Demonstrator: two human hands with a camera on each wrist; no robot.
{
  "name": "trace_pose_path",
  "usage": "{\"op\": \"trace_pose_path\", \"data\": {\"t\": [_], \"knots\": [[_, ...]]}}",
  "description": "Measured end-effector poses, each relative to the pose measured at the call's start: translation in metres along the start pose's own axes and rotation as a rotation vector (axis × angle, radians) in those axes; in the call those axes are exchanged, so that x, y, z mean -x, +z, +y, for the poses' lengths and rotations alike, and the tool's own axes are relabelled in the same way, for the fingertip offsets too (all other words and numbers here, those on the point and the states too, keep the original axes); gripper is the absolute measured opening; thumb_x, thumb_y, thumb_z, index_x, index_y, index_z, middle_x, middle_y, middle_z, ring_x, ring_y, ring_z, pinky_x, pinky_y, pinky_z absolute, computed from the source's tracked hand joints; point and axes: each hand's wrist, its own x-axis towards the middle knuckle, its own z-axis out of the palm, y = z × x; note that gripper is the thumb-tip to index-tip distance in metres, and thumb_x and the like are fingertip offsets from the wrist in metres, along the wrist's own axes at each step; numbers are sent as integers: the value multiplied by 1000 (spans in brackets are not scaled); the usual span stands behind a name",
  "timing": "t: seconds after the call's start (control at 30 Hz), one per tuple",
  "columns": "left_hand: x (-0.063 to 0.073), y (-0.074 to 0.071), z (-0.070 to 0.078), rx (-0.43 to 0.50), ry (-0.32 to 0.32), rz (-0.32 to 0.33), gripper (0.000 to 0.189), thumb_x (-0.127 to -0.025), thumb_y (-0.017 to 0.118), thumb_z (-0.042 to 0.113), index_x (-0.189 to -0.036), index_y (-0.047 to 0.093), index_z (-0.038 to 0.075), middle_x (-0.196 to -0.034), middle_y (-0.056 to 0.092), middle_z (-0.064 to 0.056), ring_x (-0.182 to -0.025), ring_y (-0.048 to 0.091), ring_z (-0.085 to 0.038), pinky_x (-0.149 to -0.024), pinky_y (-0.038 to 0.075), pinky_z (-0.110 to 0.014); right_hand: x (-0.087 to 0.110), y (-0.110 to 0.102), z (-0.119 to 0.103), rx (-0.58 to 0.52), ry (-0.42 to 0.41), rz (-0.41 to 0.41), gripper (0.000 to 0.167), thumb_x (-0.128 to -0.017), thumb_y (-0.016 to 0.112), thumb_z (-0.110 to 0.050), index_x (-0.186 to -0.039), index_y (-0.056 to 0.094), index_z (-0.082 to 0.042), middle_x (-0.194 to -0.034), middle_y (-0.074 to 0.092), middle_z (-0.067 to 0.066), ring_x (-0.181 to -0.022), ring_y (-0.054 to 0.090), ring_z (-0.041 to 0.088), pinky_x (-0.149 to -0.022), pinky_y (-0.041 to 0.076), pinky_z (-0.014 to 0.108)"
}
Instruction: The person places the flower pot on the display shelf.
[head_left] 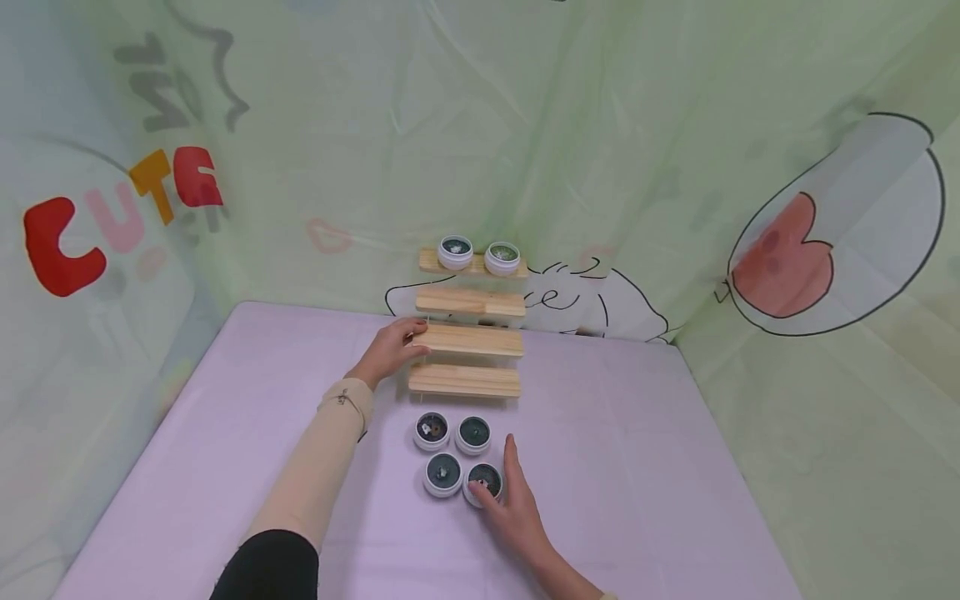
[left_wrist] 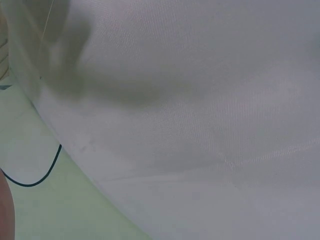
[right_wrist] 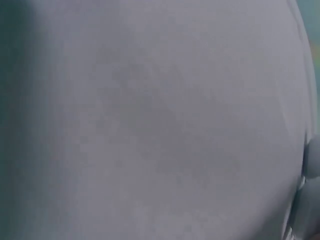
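A tiered wooden display rack (head_left: 465, 381) with several light slats stands at the back of the table. My left hand (head_left: 392, 346) grips its left end by the third slat from the top, thumb below and fingers above. In front of the rack sit several small round white jars with dark tops. My right hand (head_left: 517, 512) is at the nearest right jar (head_left: 491, 479), its thumb over the top and its fingers extended along the right side. Beside that jar are another jar (head_left: 443, 473) and, behind, two more, a speckled jar (head_left: 432, 429) and a plain dark jar (head_left: 474, 432).
Two similar jars, a dark-topped jar (head_left: 455, 249) and a green-topped jar (head_left: 502, 257), stand on the top slat. A pale lilac cloth (head_left: 615, 467) covers the table. Green printed curtains (head_left: 600, 150) hang close behind the rack and along both sides.
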Motion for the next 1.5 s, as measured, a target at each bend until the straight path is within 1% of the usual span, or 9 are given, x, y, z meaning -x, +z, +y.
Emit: {"op": "trace_pose_path", "data": {"t": [0.1, 0.17, 0.27, 0.43, 0.63, 1.0, 1.07, 1.27, 1.5], "knots": [[0, 0, 0, 3, -3, -1, 50, -88, 73, 12, -130, 56, -10, -140, 49, -22, -130, 48, -34, -110, 45, -34, 4, 6, 3, 3, -40, -2, 100, -85, 77, -31, -152, 15, 8, -157, 18, 29, -144, 21, 40, -115, 6, 10], [0, 1, 0, 6, -7, -1, 50, -88, 73, 11, -130, 56, -10, -141, 49, -22, -130, 48, -34, -110, 44, -35, 6, 9, 5, -3, -54, -4, 103, -83, 79, -32, -152, 14, 9, -156, 17, 30, -144, 21, 41, -111, 4, 5], [1, 0, 2, 11, -8, 0, 50, -88, 73, 10, -130, 56, -11, -141, 49, -23, -130, 47, -35, -110, 44, -35, 8, 10, 6, -14, -41, -8, 105, -82, 80, -33, -152, 13, 8, -157, 17, 30, -144, 19, 40, -112, 3, 5], [1, -1, 3, 12, -18, -5, 50, -88, 72, 10, -130, 55, -10, -141, 48, -22, -131, 47, -34, -110, 44, -35, 11, 11, 8, -12, -24, -21, 100, -85, 77, -32, -152, 15, 8, -157, 18, 29, -144, 19, 40, -112, 4, 5], [0, -2, 3, 3, -22, -11, 50, -89, 72, 11, -131, 55, -10, -142, 48, -22, -131, 47, -33, -110, 44, -35, 11, 12, 11, -29, -55, 10, 92, -86, 76, -27, -151, 21, 9, -155, 23, 29, -143, 24, 40, -112, 7, 4], [2, -2, 6, 6, -19, -6, 49, -88, 72, 9, -129, 56, -11, -140, 49, -23, -130, 47, -35, -110, 44, -35, 9, 11, 10, -23, -48, 43, 84, -85, 77, -24, -150, 31, 3, -154, 34, 21, -141, 33, 33, -112, 13, 4], [2, -2, 7, 6, -23, -6, 49, -88, 72, 9, -130, 55, -11, -141, 49, -23, -130, 47, -34, -110, 44, -35, 8, 10, 9, -27, -45, 49, 85, -85, 77, -24, -151, 31, 2, -154, 34, 19, -141, 33, 30, -112, 13, 5], [2, -2, 6, 10, -34, -10, 50, -88, 72, 10, -131, 55, -9, -142, 48, -21, -131, 47, -32, -110, 44, -35, 5, 6, 5, -47, -39, 45, 85, -86, 76, -25, -152, 29, 1, -155, 32, 17, -142, 30, 29, -112, 13, 5], [2, -1, 5, 1, -14, -7, 49, -88, 72, 9, -130, 55, -11, -141, 48, -23, -131, 47, -34, -110, 44, -36, 2, 2, 2, -51, -55, 57, 83, -86, 76, -23, -151, 30, 3, -155, 34, 17, -142, 32, 31, -112, 14, 5]]}}
